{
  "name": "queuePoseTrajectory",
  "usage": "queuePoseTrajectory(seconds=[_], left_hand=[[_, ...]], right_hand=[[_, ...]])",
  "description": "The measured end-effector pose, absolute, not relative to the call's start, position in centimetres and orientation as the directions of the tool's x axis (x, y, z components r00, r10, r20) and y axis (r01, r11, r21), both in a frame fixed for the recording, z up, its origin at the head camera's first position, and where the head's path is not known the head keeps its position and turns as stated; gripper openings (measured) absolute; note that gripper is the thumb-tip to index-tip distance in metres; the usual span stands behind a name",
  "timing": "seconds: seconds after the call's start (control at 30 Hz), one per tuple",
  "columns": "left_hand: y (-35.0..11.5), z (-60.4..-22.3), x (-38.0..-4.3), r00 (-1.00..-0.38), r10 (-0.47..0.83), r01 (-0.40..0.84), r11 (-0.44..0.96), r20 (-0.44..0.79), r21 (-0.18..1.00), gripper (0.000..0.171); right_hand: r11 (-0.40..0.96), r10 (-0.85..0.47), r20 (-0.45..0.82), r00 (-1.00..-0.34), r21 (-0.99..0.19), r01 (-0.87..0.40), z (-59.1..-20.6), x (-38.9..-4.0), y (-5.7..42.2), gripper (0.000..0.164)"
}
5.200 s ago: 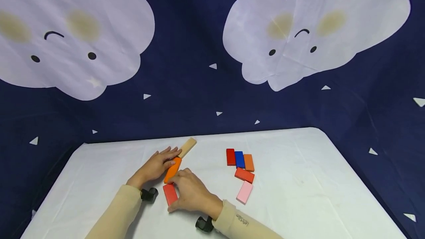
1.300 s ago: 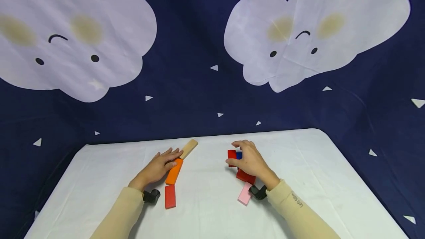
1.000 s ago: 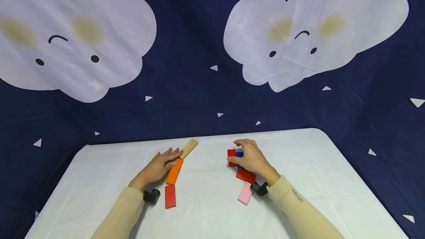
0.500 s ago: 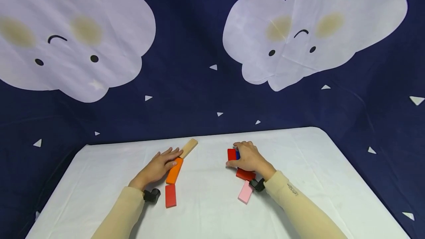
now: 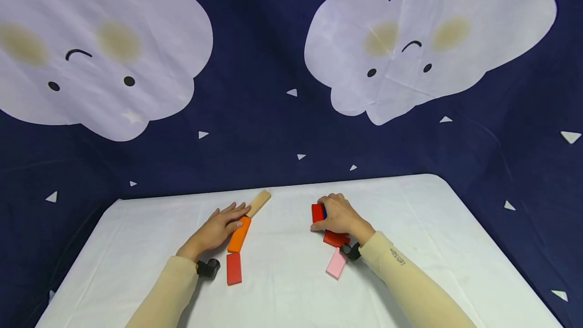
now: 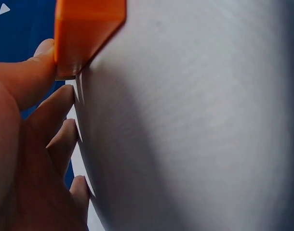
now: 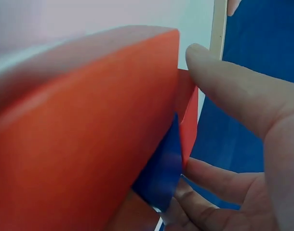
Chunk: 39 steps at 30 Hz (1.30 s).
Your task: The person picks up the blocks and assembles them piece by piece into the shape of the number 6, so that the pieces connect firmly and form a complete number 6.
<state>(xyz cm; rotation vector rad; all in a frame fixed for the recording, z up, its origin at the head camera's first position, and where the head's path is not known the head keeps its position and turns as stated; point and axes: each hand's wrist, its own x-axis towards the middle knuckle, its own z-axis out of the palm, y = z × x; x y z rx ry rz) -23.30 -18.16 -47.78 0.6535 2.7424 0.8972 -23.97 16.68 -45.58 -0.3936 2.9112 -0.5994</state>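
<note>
Now L hand spread, thumb against orange blk; R hand pinches far red blk by edges; tabletop room btwn

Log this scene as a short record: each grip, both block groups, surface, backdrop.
Left grip: fingers extended, thumb at the orange block, fingertips over the near end of the wooden block
Right grip: curled round the far red block, hiding most of the blue block in the head view
Left row, far to near: wooden block, orange block, left red block
Right group, from the head: far red block, blue block, slanted red block, pink block
Surface: white tabletop
Backdrop: cloud-patterned navy cloth
</note>
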Motion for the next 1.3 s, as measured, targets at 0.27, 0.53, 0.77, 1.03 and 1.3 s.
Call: queuePoseTrajectory(seconds=[0.27, 0.53, 0.77, 1.03, 1.3], left_hand=[[-18.2, -47.9, -23.3, -0.890, 0.454, 0.345, 0.726, -0.039, 0.595, 0.049], [-18.1, -47.6, -23.3, -0.892, 0.447, 0.326, 0.735, -0.063, 0.594, 0.049], [-18.1, -47.8, -23.3, -0.890, 0.452, 0.330, 0.733, -0.063, 0.594, 0.049], [-18.2, -47.8, -23.5, -0.891, 0.450, 0.326, 0.732, -0.066, 0.598, 0.049], [-18.2, -47.9, -23.4, -0.893, 0.447, 0.335, 0.736, -0.051, 0.588, 0.049]], right_hand=[[0.879, -0.292, -0.056, -0.955, -0.410, -0.244, -45.7, -24.2, 16.4, 0.070], [0.826, -0.352, 0.057, -0.934, -0.450, -0.339, -44.8, -23.2, 16.1, 0.071], [0.779, -0.419, 0.119, -0.900, -0.462, -0.424, -43.8, -21.2, 15.0, 0.071], [0.736, -0.473, 0.174, -0.864, -0.460, -0.496, -43.5, -19.5, 13.6, 0.071], [0.699, -0.557, 0.170, -0.813, -0.432, -0.569, -43.1, -17.9, 12.0, 0.069]])
